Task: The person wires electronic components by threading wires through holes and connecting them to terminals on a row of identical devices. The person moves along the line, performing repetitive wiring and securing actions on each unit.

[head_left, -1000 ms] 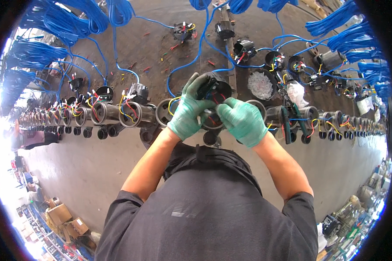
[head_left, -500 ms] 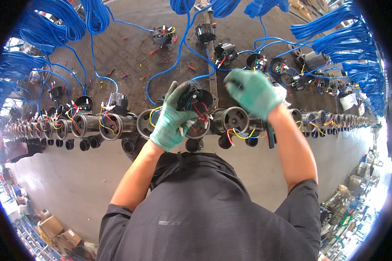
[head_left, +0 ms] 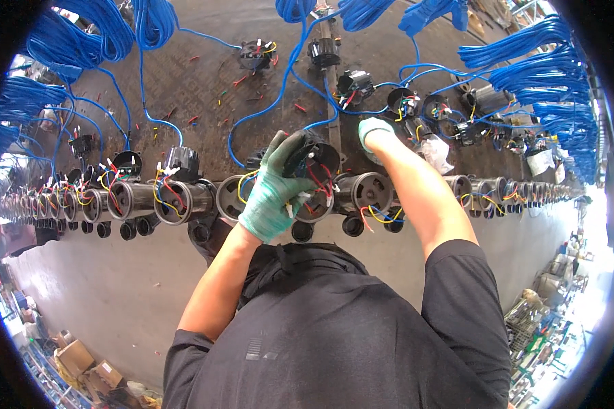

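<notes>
My left hand point(head_left: 274, 194), in a green glove with dark fingertips, grips a black round plastic housing point(head_left: 329, 155) at its left side. Red wires and white connectors show in the housing's open mouth, and a blue cable point(head_left: 318, 124) runs away behind it. Just below lies the end of a dark metal cylinder point(head_left: 315, 208), partly covered by the hand and wires. My right hand point(head_left: 376, 135), also gloved, is over the tabletop right of the housing and apart from it. Its fingers are hidden behind the back of the hand.
A row of dark cylinders point(head_left: 365, 192) with coloured wires lines the bench's near edge. More black housings point(head_left: 355, 87) on blue cables lie across the dark tabletop point(head_left: 198, 95), among wire scraps. Coiled blue cables point(head_left: 518, 51) crowd the far side and both ends. Cardboard boxes point(head_left: 78, 356) sit lower left.
My right hand has dropped slightly toward the tabletop, and its forearm has swung inward to the left. My left hand keeps hold of the housing, almost in place.
</notes>
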A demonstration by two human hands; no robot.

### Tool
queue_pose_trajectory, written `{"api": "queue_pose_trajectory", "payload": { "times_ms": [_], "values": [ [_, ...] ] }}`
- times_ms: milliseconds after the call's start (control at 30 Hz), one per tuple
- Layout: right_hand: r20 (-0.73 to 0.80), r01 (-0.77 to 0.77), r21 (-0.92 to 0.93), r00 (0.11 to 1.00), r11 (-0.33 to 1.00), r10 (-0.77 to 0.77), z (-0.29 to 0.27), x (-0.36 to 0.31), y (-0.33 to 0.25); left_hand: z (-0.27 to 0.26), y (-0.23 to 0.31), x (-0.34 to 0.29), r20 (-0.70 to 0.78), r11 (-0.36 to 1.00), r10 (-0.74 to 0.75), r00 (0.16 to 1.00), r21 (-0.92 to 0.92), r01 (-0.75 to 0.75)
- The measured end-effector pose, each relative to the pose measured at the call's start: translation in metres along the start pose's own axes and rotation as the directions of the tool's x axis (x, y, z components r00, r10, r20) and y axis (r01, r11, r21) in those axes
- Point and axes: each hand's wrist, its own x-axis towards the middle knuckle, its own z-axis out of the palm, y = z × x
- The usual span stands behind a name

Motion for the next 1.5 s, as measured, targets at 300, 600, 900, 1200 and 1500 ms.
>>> {"api": "queue_pose_trajectory", "payload": {
  "times_ms": [300,600,900,1200,1500],
  "values": [
    [-0.103,0.009,0.085,0.995,0.996,-0.001,-0.049,-0.049,0.003,0.002,0.002,0.000,-0.001,1.000,-0.029,1.000,-0.010,0.029],
    [-0.577,0.591,0.785,0.807,0.187,-0.130,-0.032,-0.234,-0.027,0.000,0.000,0.000,-0.034,0.999,0.037,0.999,-0.025,-0.038],
    [-0.691,0.682,0.723,0.712,0.113,0.127,0.007,-0.245,-0.085,-0.003,0.004,0.000,0.036,0.999,-0.016,0.999,0.029,0.015],
    [-0.658,0.655,0.752,0.739,0.074,0.144,0.010,-0.244,-0.087,-0.002,-0.001,-0.001,0.026,0.999,0.008,1.000,0.036,-0.009],
    [-0.771,0.719,0.621,0.631,0.311,0.082,-0.001,-0.239,-0.089,-0.002,-0.002,-0.001,0.021,0.998,0.037,0.999,0.041,-0.037]
  ]
}}
